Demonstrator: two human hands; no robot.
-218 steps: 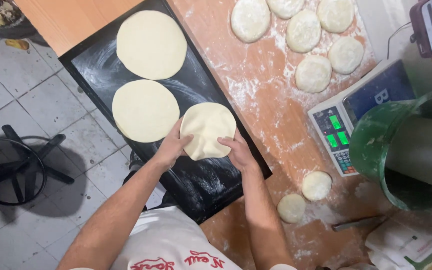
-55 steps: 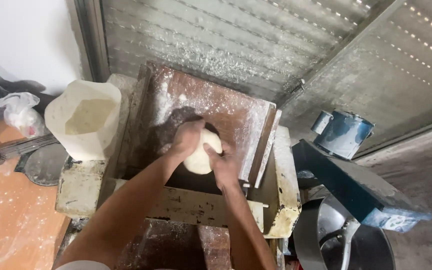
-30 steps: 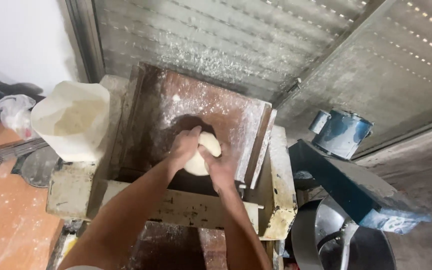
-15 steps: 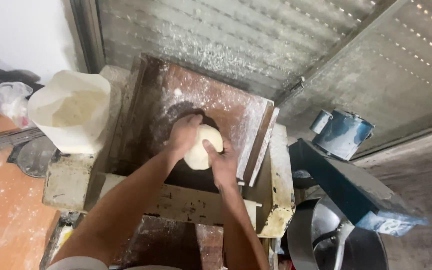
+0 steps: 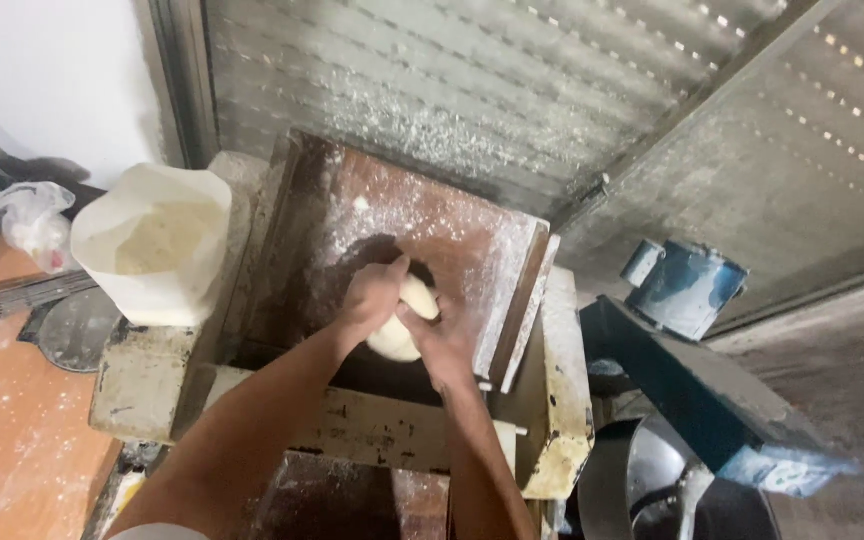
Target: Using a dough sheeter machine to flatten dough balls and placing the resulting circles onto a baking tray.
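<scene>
— At the upper left of the frame, what packaging shows?
— A white plastic tub (image 5: 152,245), open-topped and holding pale flour, stands on the worn cream corner of the machine frame (image 5: 142,385). Left of it, at the frame edge, lies a crumpled clear plastic bag (image 5: 27,215). No label can be made out on either.
— And the hands?
— Both meet at mid-frame on a pale dough ball (image 5: 402,325), which sits low in the floured brown chute (image 5: 422,220) of the machine. The left hand (image 5: 372,295) cups its upper left side; the right hand (image 5: 442,340) closes over its right side. Each grip is wrapped on the dough, fingers curled.
— What crowds the spot?
— The chute's raised right wall (image 5: 522,290) stands just beside the right hand. A blue motor (image 5: 687,285) sits at the right. Dusty metal shutters (image 5: 512,90) fill the top. An orange floured tabletop (image 5: 12,450) lies at lower left, with a grey metal tool (image 5: 12,295) near it.
</scene>
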